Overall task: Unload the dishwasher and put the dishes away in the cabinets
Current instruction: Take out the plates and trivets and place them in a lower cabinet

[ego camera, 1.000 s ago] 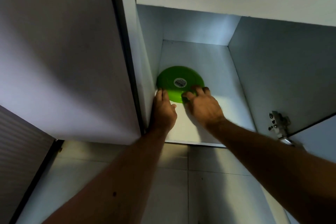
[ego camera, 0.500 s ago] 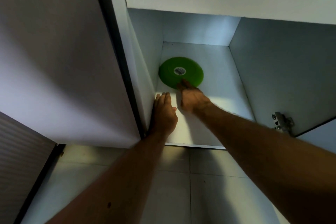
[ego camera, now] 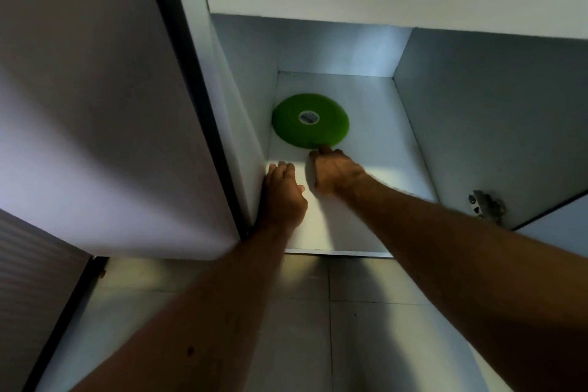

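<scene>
The plate (ego camera: 310, 121), a green one lying upside down with a small barcode label (ego camera: 309, 117) on its raised base, sits flat on the cabinet shelf (ego camera: 375, 143), toward the back and just beside the cabinet's left inner wall (ego camera: 245, 124); tucked into that corner it leaves the rest of the shelf, to the right of the plate, free for more dishes, which is probably the reason for the spot; face down, it rests on its rim and seems unlikely to rock or slide; the right hand (ego camera: 335, 170) is just in front of the plate, with one fingertip (ego camera: 324, 148) touching or nearly touching its near edge, the other fingers somewhat blurred so their bend cannot be read with certainty, yet nothing is held in it, and the contact looks like a push to seat the plate deeper, not a grasp; the left hand (ego camera: 284, 191) lies nearer than the plate, fingers straight and together, resting flat on the shelf against the left wall, likely as a brace while the other arm reaches in; the two hands are apart, neither clamped on anything; a metal hinge (ego camera: 485, 205) shows well to the right of the plate, on the right wall where the open door (ego camera: 553, 226) hangs; judged from this, the plate is put away and the dishwasher, out of view, is the next stop.
</scene>
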